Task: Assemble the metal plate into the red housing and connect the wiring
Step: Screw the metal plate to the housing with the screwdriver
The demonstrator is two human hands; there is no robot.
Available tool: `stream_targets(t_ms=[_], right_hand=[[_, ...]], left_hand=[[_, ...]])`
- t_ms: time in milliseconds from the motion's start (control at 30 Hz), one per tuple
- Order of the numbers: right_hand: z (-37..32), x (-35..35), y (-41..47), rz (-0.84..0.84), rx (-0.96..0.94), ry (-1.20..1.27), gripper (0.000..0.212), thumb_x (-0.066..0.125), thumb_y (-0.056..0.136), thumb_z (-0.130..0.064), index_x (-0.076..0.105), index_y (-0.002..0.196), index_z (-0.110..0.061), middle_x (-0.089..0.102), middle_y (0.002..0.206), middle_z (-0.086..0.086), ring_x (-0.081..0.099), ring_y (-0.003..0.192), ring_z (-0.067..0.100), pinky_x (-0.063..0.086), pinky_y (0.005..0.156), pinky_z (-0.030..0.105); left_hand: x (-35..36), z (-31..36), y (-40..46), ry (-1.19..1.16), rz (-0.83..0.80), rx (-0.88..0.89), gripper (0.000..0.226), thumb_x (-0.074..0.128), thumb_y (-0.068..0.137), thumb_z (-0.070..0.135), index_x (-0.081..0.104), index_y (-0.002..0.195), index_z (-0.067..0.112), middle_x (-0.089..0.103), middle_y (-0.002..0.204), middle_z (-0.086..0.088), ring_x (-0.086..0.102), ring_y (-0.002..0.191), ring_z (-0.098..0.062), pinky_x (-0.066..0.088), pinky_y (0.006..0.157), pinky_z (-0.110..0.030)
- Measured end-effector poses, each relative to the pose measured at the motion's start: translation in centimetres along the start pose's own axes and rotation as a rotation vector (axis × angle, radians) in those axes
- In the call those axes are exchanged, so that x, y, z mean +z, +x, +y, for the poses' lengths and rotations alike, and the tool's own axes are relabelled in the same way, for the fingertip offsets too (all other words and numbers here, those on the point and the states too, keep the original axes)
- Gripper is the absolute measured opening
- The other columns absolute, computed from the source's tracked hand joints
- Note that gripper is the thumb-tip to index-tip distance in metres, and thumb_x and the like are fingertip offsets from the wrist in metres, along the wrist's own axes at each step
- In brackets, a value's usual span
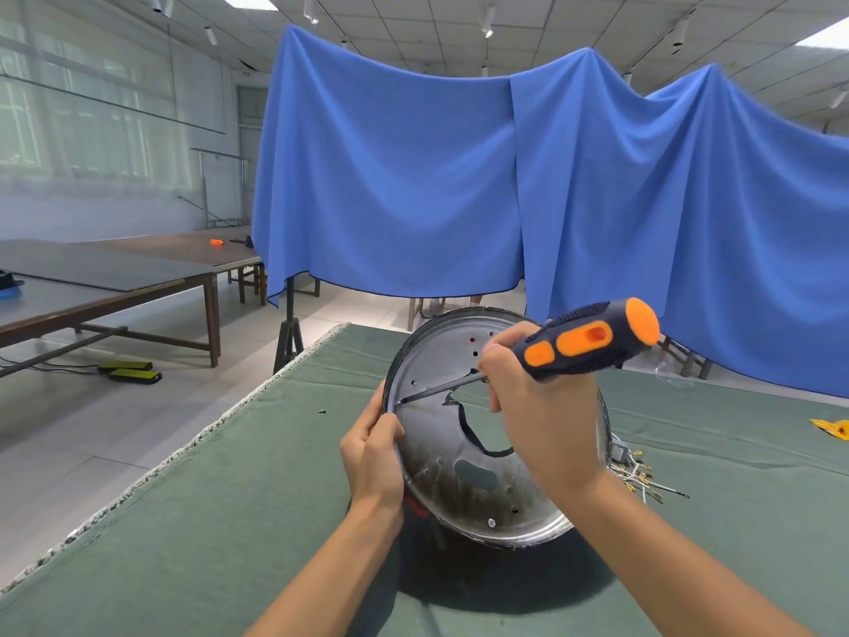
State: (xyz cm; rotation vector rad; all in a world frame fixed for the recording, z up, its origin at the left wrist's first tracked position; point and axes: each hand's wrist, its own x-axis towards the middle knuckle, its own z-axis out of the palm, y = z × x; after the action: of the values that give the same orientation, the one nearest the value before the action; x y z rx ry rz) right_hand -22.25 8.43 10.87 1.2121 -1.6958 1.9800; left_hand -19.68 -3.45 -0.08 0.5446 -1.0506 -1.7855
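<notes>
Metal plate (441, 360) on green tbl (229, 521).

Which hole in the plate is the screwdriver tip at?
The hole at the metal plate left rim, just above the left hand. The other holes show no tool in them.

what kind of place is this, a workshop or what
Probably a workshop or training room: long bare worktables, a green felt-covered bench, blue cloth hung as a backdrop, and a screwdriver working on a metal plate.
</notes>
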Motion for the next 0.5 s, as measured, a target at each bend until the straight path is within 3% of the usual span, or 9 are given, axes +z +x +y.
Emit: stream_targets(t_ms=[67, 200, 367, 500], right_hand=[[-0.5, 0.3, 0.5, -0.009, -0.015, -0.04, 0.019, 0.053, 0.067, -0.012, 0.047, 0.058, 0.003, 0.041, 0.046, 0.015, 0.039, 0.042, 0.017, 0.036, 0.041, 0.021], [-1.7, 1.3, 2.0, -0.02, -0.049, -0.17, 0.027, 0.05, 0.063, -0.018, 0.028, 0.054, -0.006, 0.025, 0.051, 0.012, 0.025, 0.052, 0.03, 0.025, 0.043, 0.036], [-2.6, 2.0, 4.4, -0.11, -0.012, -0.38, 0.036, 0.053, 0.068, -0.017, 0.019, 0.053, -0.014, 0.017, 0.049, -0.003, 0.015, 0.052, 0.013, 0.017, 0.042, 0.028], [-2.8, 2.7, 5.5, -0.163, 0.043, -0.535, 0.039, 0.053, 0.071, -0.02, 0.021, 0.049, -0.016, 0.023, 0.047, -0.004, 0.018, 0.051, 0.016, 0.021, 0.043, 0.026]], left_hand=[[0.3, -0.1, -0.2, -0.02, -0.003, -0.022, 0.054, 0.046, 0.076, -0.005, 0.063, 0.125, 0.012, 0.074, 0.099, 0.0, 0.048, 0.08, -0.022, 0.043, 0.072, -0.039], [0.7, -0.1, -0.9, -0.034, -0.022, -0.078, 0.055, 0.048, 0.073, -0.003, 0.065, 0.123, 0.016, 0.072, 0.085, 0.003, 0.047, 0.082, -0.021, 0.042, 0.074, -0.038], [1.2, 0.1, -1.7, -0.02, -0.082, -0.164, 0.056, 0.045, 0.072, -0.004, 0.068, 0.118, 0.017, 0.072, 0.104, -0.009, 0.055, 0.085, -0.024, 0.046, 0.08, -0.04], [1.5, 0.2, -2.5, 0.006, -0.165, -0.241, 0.05, 0.044, 0.069, -0.002, 0.074, 0.104, 0.016, 0.073, 0.095, -0.009, 0.058, 0.081, -0.023, 0.046, 0.076, -0.036]])
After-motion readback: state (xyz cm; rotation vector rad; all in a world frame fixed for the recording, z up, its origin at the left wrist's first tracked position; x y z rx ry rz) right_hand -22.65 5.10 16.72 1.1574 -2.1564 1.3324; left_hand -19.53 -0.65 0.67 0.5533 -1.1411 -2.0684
